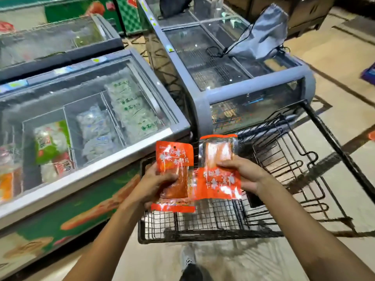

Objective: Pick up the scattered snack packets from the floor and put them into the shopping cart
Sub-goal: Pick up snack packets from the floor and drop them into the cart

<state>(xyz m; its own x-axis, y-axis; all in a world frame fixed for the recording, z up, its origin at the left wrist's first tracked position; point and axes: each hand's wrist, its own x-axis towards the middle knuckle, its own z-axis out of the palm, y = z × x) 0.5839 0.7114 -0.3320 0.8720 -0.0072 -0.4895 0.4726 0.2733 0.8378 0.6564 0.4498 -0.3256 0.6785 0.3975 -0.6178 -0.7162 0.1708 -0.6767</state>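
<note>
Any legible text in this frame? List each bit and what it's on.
Nothing can be quoted with confidence.
Left-hand orange packet: large white characters, too blurred to read.
Right-hand orange packet: white characters, upside down and blurred.
Green packs in the near freezer: repeated green print, too small to read.
Red pack in that freezer: white marks, illegible.
Freezer rim tags: too small.

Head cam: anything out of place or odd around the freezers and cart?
A grey drawstring bag lies slumped on the glass lid of the right chest freezer, cords trailing over the glass; it isn't stock. Otherwise nothing odd: the left hand and right hand each hold an orange snack packet over the black wire shopping cart.
</note>
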